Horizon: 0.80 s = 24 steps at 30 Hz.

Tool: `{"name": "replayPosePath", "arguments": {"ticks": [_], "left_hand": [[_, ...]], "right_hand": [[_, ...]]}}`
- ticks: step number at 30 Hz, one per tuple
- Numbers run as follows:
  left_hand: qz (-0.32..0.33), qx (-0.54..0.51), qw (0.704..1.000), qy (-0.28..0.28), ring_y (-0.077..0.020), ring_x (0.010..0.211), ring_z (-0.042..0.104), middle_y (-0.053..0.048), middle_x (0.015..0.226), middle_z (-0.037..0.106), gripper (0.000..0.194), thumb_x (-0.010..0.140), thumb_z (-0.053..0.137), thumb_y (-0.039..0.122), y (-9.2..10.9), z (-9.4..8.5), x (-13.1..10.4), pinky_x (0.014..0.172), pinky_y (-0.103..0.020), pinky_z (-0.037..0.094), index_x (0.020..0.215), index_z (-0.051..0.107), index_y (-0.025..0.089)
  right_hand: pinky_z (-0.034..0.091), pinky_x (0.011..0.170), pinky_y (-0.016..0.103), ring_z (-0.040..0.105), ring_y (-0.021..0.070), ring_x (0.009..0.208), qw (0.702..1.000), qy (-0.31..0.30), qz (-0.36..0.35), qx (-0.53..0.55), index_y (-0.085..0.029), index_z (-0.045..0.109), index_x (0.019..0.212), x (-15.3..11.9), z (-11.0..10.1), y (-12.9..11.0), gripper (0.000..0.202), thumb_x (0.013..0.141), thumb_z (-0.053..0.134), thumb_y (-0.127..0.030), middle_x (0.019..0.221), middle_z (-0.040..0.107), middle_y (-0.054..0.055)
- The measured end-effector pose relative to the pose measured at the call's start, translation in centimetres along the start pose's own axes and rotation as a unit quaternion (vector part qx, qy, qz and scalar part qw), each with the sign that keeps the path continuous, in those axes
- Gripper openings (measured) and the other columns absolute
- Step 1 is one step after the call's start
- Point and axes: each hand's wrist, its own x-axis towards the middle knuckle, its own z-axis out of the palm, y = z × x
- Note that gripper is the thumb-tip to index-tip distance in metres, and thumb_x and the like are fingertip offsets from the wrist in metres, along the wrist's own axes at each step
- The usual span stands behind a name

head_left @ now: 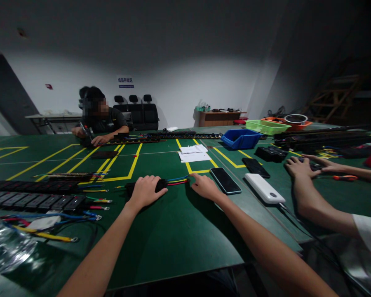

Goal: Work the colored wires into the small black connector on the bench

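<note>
My left hand (147,192) lies over a black module (160,185) on the green table, its fingers wrapped across the top and the thumb along the near side. Blue, yellow and red cables (177,180) run out of the module to the right. At their far ends my right hand (205,185) is closed, index finger and thumb at the tips; the exact contact is too small to see. A phone (225,180) lies just right of that hand. A short yellow lead (120,187) shows left of the module.
Rows of black modules (37,202) with cables lie at left, near clear plastic wrap (9,247). White papers (194,153), a blue bin (241,139) and a white power bank (262,188) are ahead and right. A co-worker's hands (303,167) work at right; another person (106,119) sits across.
</note>
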Motion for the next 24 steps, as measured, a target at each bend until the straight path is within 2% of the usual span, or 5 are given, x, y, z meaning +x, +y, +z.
{"name": "replayPosePath", "arguments": {"ticks": [3, 8, 13, 17, 24], "left_hand": [[0.002, 0.002, 1.000, 0.000, -0.0292, 0.098, 0.064, -0.011, 0.108, 0.071, 0.059, 0.093, 0.045, 0.069, 0.02, -0.05, -0.04, 0.080, -0.040, 0.044, 0.116, 0.066, 0.019], [0.005, 0.007, 1.000, -0.001, -0.0287, 0.097, 0.063, -0.011, 0.108, 0.071, 0.058, 0.093, 0.044, 0.068, 0.09, -0.21, -0.07, 0.080, -0.040, 0.044, 0.116, 0.066, 0.019], [0.000, 0.001, 1.000, -0.002, -0.0279, 0.097, 0.063, -0.011, 0.109, 0.071, 0.058, 0.093, 0.044, 0.069, 0.09, -0.16, -0.04, 0.081, -0.040, 0.044, 0.116, 0.065, 0.020], [0.003, -0.002, 1.000, 0.000, -0.0280, 0.097, 0.063, -0.011, 0.109, 0.071, 0.060, 0.093, 0.043, 0.070, 0.01, -0.04, -0.01, 0.080, -0.040, 0.044, 0.116, 0.065, 0.019], [0.007, 0.012, 1.000, 0.009, -0.0288, 0.097, 0.064, -0.011, 0.107, 0.071, 0.058, 0.093, 0.044, 0.069, -0.04, 0.15, -0.03, 0.079, -0.039, 0.043, 0.115, 0.066, 0.019]], "right_hand": [[0.044, 0.077, 0.030, 0.068, 0.0267, 0.101, 1.000, 0.005, -0.004, -0.005, -0.024, 0.048, 0.147, 0.04, 0.09, 0.11, 0.054, 0.093, 0.049, -0.026, 0.114, 0.072, 0.012], [0.044, 0.078, 0.031, 0.068, 0.0277, 0.104, 1.000, -0.009, -0.014, -0.014, -0.025, 0.059, 0.137, 0.04, 0.14, 0.27, 0.046, 0.092, 0.047, -0.027, 0.114, 0.072, 0.011], [0.043, 0.077, 0.032, 0.068, 0.0292, 0.103, 1.000, 0.008, -0.010, -0.013, -0.022, 0.047, 0.147, -0.09, 0.29, 0.12, 0.055, 0.092, 0.049, -0.027, 0.115, 0.072, 0.014], [0.042, 0.074, 0.031, 0.068, 0.0296, 0.099, 1.000, 0.016, -0.007, -0.003, -0.020, 0.044, 0.146, -0.15, 0.28, -0.08, 0.056, 0.091, 0.049, -0.027, 0.110, 0.072, 0.014], [0.040, 0.072, 0.030, 0.068, 0.0276, 0.097, 1.000, 0.002, -0.018, -0.004, -0.025, 0.055, 0.135, -0.12, 0.15, -0.01, 0.044, 0.091, 0.048, -0.025, 0.105, 0.072, 0.010]]}}
